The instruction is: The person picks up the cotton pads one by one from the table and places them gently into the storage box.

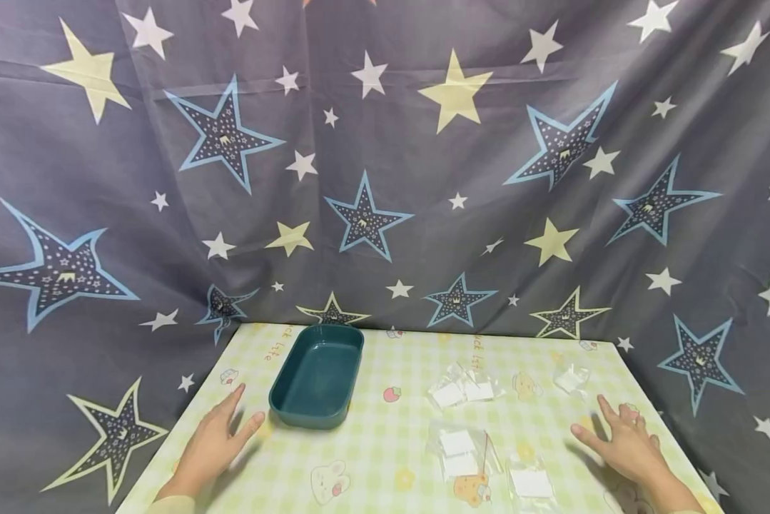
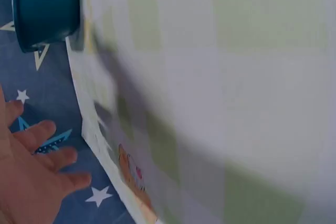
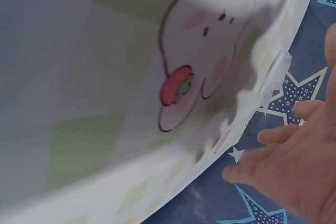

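Your left hand lies flat on the table, fingers spread wide, holding nothing, just beside the teal tray. Mid-table to the right: clear bags w/ white squares, loosely scattered. Your right hand rests open too, fingers splayed, near the bags but apart.

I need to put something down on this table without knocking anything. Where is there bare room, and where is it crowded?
Bare cloth runs down the middle, between the teal tray and the clear packets, and along the front edge between the left hand and the near packets. The right half is crowded: packets lie scattered from the centre out to the right hand.
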Demonstrator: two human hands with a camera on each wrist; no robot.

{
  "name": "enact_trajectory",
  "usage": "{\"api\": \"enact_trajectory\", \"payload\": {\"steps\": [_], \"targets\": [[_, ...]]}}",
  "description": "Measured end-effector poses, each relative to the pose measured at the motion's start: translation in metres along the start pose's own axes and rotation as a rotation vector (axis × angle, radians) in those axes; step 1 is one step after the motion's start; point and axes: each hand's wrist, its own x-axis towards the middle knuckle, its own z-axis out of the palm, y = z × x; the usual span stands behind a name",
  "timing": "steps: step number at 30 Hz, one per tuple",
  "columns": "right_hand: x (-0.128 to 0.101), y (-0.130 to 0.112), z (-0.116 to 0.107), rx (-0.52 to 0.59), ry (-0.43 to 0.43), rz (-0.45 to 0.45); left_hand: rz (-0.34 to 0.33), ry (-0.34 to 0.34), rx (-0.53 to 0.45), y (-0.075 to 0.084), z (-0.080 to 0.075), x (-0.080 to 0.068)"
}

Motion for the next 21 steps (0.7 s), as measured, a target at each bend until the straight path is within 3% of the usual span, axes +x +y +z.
{"api": "enact_trajectory", "payload": {"steps": [6, 11, 16, 21], "targets": [[0.011, -0.005, -0.003, 0.02, 0.012, -0.065, -0.066, -0.034, -0.174, 0.015, 0.02, 0.001], [0.03, -0.016, -0.011, -0.021, 0.028, -0.079, -0.094, 0.015, -0.166, 0.025, 0.043, 0.003], [0.049, -0.019, -0.011, -0.036, 0.021, -0.034, -0.085, 0.069, -0.15, 0.03, 0.052, 0.008], [0.062, -0.013, 0.0, -0.063, 0.009, 0.005, -0.117, 0.035, -0.196, 0.034, 0.056, 0.011]]}}
